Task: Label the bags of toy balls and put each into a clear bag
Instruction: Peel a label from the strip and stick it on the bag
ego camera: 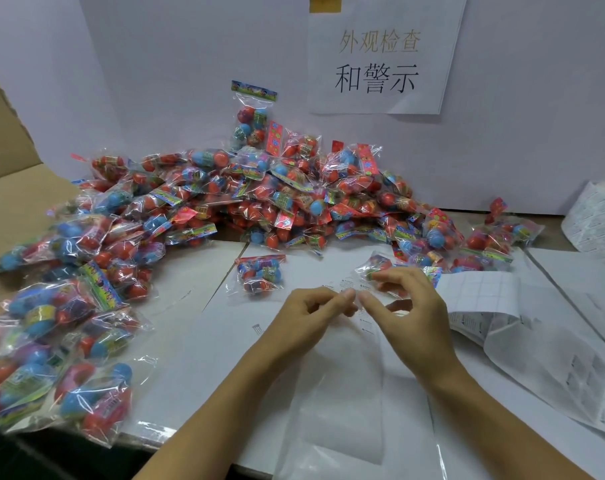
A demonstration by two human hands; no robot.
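Plainly most of the job is left: a big heap of toy-ball bags [259,199] covers the bench [197,341], and one bag [259,275] lies apart. Left hand [308,315] and right hand [408,306] each keep a narrow pinching grip on the clear bag [342,393]. The wall sign [380,53] reads 外观检查 和警示.

Table layout from my remote seat
I see the heap of bags [277,195] behind my hands [360,306], one bag [259,273] before it, label sheets [571,341] right, cardboard box [6,161] left.
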